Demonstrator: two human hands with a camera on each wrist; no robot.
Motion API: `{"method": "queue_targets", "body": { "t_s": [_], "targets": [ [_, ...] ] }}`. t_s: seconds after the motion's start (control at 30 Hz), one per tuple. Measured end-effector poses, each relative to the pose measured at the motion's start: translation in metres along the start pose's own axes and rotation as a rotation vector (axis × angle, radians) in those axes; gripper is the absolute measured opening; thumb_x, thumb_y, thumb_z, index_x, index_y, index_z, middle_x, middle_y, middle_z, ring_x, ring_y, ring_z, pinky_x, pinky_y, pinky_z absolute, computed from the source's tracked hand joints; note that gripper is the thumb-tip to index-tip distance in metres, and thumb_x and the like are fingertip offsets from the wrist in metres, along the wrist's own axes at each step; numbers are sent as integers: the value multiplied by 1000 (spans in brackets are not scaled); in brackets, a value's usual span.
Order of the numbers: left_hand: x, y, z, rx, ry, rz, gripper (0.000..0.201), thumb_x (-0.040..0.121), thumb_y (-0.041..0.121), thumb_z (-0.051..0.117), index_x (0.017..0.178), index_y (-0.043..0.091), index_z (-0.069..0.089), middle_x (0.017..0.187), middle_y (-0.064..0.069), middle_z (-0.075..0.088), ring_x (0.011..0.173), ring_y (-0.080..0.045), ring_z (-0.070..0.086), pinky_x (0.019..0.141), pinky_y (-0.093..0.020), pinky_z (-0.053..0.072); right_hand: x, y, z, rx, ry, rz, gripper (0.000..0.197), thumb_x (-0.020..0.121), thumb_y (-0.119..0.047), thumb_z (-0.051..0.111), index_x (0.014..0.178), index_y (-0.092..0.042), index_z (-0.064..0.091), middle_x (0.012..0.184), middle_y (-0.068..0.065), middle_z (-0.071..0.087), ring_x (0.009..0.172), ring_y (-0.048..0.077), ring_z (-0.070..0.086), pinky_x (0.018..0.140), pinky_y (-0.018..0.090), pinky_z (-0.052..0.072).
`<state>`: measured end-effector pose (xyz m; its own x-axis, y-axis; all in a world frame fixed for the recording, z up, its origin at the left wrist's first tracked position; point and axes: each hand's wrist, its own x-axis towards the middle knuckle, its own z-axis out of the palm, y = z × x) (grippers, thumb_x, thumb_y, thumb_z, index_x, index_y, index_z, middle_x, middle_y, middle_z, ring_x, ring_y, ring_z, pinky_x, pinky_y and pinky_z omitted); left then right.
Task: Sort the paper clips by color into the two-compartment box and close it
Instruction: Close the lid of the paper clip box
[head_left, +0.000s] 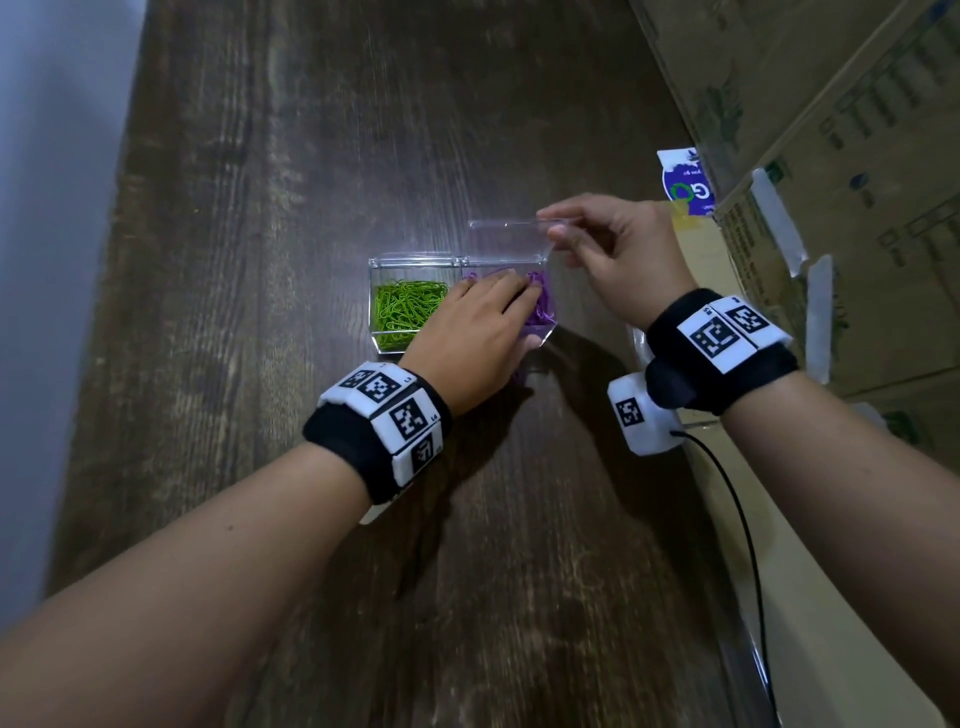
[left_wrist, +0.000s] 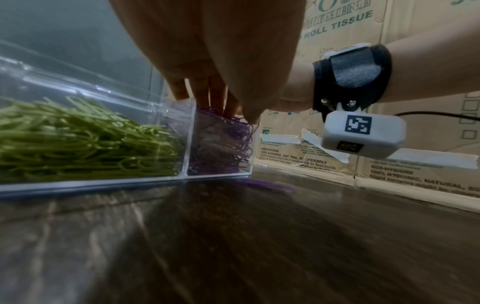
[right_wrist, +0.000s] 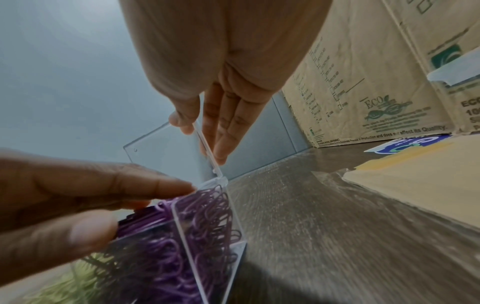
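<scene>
While the left hand (head_left: 480, 332) presses flat on the purple clips (right_wrist: 207, 207) in the box (head_left: 384, 280) on the desk (head_left: 260, 208), the right hand (head_left: 608, 244) pinches the raised lid (head_left: 506, 240). Closing comes next: withdraw left, lower lid; one clip (left_wrist: 267, 185) seems outside.

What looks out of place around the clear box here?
A few purple paper clips lie on the dark wooden table just outside the clear plastic two-compartment box, beside its purple side, not sorted in.

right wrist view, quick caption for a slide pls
Right hand pinches the raised clear lid while the left hand presses purple paper clips into the box's compartment.
</scene>
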<state>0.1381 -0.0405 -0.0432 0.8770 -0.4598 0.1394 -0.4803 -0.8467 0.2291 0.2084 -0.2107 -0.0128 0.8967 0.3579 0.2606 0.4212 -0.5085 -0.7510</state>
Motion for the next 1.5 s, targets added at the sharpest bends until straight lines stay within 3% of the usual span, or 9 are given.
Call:
{"method": "queue_targets", "body": {
  "t_s": [0.3,0.5,0.8,0.87,0.97,1.07,1.17,1.4,1.5],
  "targets": [
    [-11,-10,-14,-72,176,-117,36,88,24,52,114,1,61,112,-16,63,98,-32,60,84,-41,50,-1,4,-2,-18,-16,-25,19,89,-21,63,107,-22,69,88,-13,67,74,-1,62,75,35,57],
    [-10,-11,-15,-25,48,-169,48,92,37,48,131,8,48,130,-11,51,122,-27,46,101,-40,34,-3,2,-2,-40,-20,-35,20,90,-21,63,108,-20,69,86,-15,64,73,-1,60,73,34,57],
    [-7,-14,-16,-67,-27,-106,49,94,36,47,135,10,44,134,-8,50,120,-25,48,104,-38,31,-3,2,-2,-29,-14,-28,19,90,-22,63,107,-20,69,86,-17,64,72,-3,60,71,25,54],
    [-10,-10,-21,-114,75,-61,40,91,27,53,127,8,53,125,-10,57,110,-26,55,98,-38,38,-3,2,-1,-29,-14,-21,19,89,-23,63,107,-20,70,86,-15,65,71,-3,60,71,27,55],
    [-21,4,-13,-154,238,145,15,83,9,59,95,5,68,92,-11,65,80,-28,60,70,-37,47,-4,3,-1,-19,-1,-19,21,88,-29,62,105,-21,71,81,-6,67,68,3,59,69,37,55],
    [-32,20,14,-73,-7,253,17,81,7,54,91,5,67,91,-10,65,80,-29,60,69,-38,49,-6,2,-1,-35,2,-12,21,88,-30,63,105,-22,71,82,2,70,69,14,62,69,41,55],
    [-34,26,27,33,-142,171,28,81,13,41,92,6,66,93,-10,64,83,-29,61,67,-37,51,-7,-3,-3,-42,-16,8,20,89,-23,64,107,-21,70,86,0,70,73,14,63,71,40,55],
    [-35,34,19,40,-154,93,9,80,3,49,83,5,58,77,-12,61,70,-30,56,60,-37,44,-8,-3,-3,-38,-35,34,20,89,-22,64,108,-22,70,87,-1,70,75,10,63,73,39,56],
    [-40,35,24,70,-251,50,27,86,0,27,94,3,53,88,-14,57,79,-30,53,70,-40,43,-7,-2,-3,-36,-36,33,20,89,-23,64,108,-23,70,88,0,70,76,12,64,74,39,56]
  ]
}}
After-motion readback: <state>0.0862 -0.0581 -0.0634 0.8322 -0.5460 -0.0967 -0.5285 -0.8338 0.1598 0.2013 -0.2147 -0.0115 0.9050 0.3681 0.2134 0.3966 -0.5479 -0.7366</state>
